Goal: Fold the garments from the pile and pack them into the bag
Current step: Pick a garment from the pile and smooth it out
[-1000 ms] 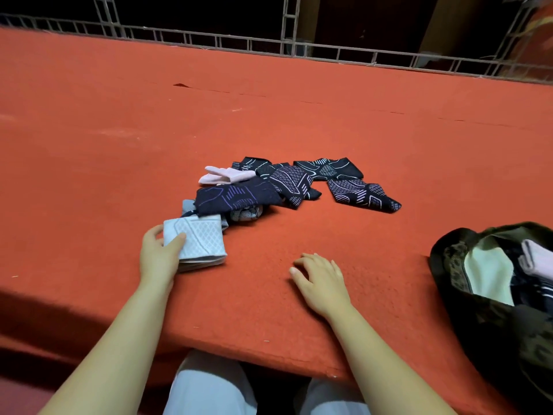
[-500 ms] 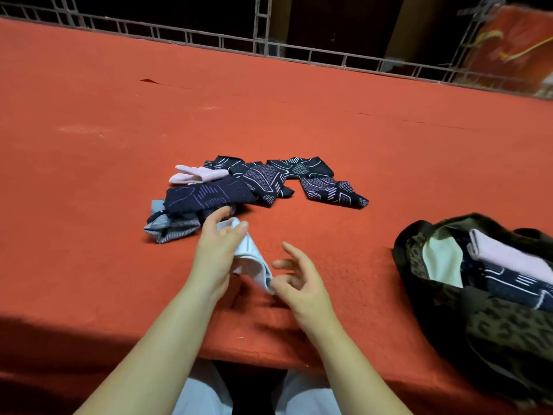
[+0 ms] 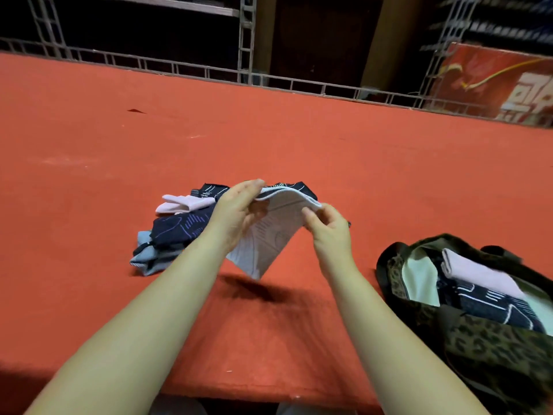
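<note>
Hands first: left hand [image 3: 239, 209] and right hand [image 3: 324, 221] pinch the white sock [image 3: 269, 235] above the pile [image 3: 176, 232]; I'd square edges before folding.

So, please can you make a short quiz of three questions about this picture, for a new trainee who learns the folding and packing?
1. True or false: the white garment lies flat on the red table.
2. Which hands hold the white garment? A) only the left hand B) only the right hand C) both
3. Fill in: folded pieces, one pink and one dark with white lines, already lie in the ____.

Key
1. False: it hangs in the air above its shadow.
2. C: each hand pinches its upper edge.
3. bag
</note>
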Tool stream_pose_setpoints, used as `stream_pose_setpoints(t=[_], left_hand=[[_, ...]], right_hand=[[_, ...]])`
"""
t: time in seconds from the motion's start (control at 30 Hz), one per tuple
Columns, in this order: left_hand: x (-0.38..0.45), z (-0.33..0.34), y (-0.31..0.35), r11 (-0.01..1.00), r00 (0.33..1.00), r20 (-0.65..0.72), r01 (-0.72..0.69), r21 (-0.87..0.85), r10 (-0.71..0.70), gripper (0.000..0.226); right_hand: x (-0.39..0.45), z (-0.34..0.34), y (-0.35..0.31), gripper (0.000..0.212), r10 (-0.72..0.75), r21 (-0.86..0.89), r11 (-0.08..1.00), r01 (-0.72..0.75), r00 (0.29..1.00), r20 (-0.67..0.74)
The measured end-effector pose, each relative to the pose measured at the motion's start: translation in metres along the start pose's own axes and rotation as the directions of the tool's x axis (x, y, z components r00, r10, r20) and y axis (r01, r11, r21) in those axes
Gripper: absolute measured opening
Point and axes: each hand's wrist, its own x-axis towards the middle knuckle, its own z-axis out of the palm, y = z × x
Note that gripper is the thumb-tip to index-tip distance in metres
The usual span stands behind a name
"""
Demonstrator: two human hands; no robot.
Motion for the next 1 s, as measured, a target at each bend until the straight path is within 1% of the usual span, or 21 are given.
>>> stream_pose_setpoints(t=[0.03,0.07,0.13,0.17,0.2,0.27,0.3,0.33,0.4,0.43,0.47,0.5,0.57,0.63,0.67,0.73,0.77,0.87,0.93,1.0], left_hand=[[0.009,0.004,0.009,0.998,0.999,0.040,-0.031,0.050,0.029,0.002],[0.019,0.010,0.019,0.988,0.994,0.084,-0.087,0.130,0.076,0.014],[0.036,0.015,0.035,0.923,0.974,0.162,-0.204,0.327,0.158,0.038],[0.041,0.016,0.039,0.879,0.962,0.197,-0.257,0.402,0.190,0.041],[0.044,0.016,0.040,0.841,0.949,0.237,-0.297,0.453,0.208,0.036],[0.042,0.011,0.030,0.775,0.936,0.280,-0.335,0.535,0.212,0.012],[0.038,0.008,0.022,0.746,0.939,0.280,-0.332,0.577,0.201,0.013],[0.032,0.004,0.010,0.722,0.942,0.276,-0.324,0.611,0.190,0.028],[0.017,-0.009,-0.018,0.694,0.952,0.271,-0.292,0.658,0.144,0.050],[0.007,-0.016,-0.033,0.685,0.956,0.277,-0.264,0.679,0.094,0.054],[-0.004,-0.024,-0.047,0.692,0.956,0.294,-0.222,0.687,0.015,0.055],[-0.016,-0.030,-0.060,0.723,0.947,0.313,-0.164,0.671,-0.075,0.049],[-0.041,-0.041,-0.082,0.807,0.903,0.344,0.003,0.591,-0.256,0.033],[-0.062,-0.052,-0.099,0.837,0.864,0.335,0.163,0.522,-0.377,0.034],[-0.071,-0.055,-0.103,0.832,0.850,0.326,0.207,0.516,-0.414,0.032],[-0.083,-0.058,-0.110,0.809,0.836,0.297,0.260,0.527,-0.462,0.025],[-0.086,-0.059,-0.112,0.792,0.833,0.269,0.286,0.539,-0.484,0.024],[-0.089,-0.059,-0.115,0.743,0.823,0.225,0.310,0.593,-0.522,0.023],[-0.088,-0.059,-0.116,0.724,0.844,0.180,0.302,0.620,-0.505,0.020],[-0.087,-0.059,-0.115,0.721,0.868,0.125,0.310,0.620,-0.480,0.023]], right_hand=[[0.017,-0.003,-0.006,0.006,-0.004,0.017,1.000,0.005,1.000,-0.024],[0.034,-0.007,-0.017,0.011,-0.026,0.020,0.999,0.027,0.998,-0.056],[0.057,-0.015,-0.032,0.015,-0.058,0.013,0.998,0.059,0.994,-0.088],[0.062,-0.018,-0.039,0.013,-0.069,0.012,0.997,0.070,0.994,-0.090],[0.062,-0.022,-0.042,0.011,-0.076,-0.001,0.997,0.076,0.993,-0.089],[0.052,-0.027,-0.036,0.012,-0.048,-0.060,0.997,0.044,0.996,-0.078],[0.043,-0.030,-0.029,0.012,-0.019,-0.083,0.996,0.014,0.998,-0.068],[0.031,-0.032,-0.021,0.012,0.009,-0.098,0.995,-0.015,0.998,-0.058],[0.004,-0.034,0.000,0.017,0.078,-0.126,0.988,-0.085,0.995,-0.057],[-0.011,-0.035,0.009,0.019,0.122,-0.150,0.980,-0.130,0.991,-0.058],[-0.026,-0.035,0.018,0.021,0.180,-0.180,0.966,-0.186,0.982,-0.053],[-0.040,-0.035,0.025,0.022,0.242,-0.205,0.948,-0.245,0.970,-0.037],[-0.064,-0.034,0.040,0.026,0.350,-0.250,0.908,-0.335,0.937,0.017],[-0.083,-0.034,0.053,0.028,0.444,-0.330,0.854,-0.404,0.895,0.054],[-0.091,-0.034,0.057,0.025,0.493,-0.341,0.827,-0.447,0.868,0.057],[-0.105,-0.034,0.064,0.021,0.562,-0.327,0.793,-0.514,0.824,0.067],[-0.110,-0.034,0.065,0.021,0.575,-0.342,0.781,-0.523,0.816,0.064],[-0.110,-0.033,0.072,0.023,0.561,-0.450,0.746,-0.492,0.828,0.025],[-0.104,-0.031,0.077,0.024,0.538,-0.491,0.732,-0.472,0.843,-0.008],[-0.098,-0.030,0.081,0.025,0.506,-0.521,0.723,-0.453,0.861,-0.048]])
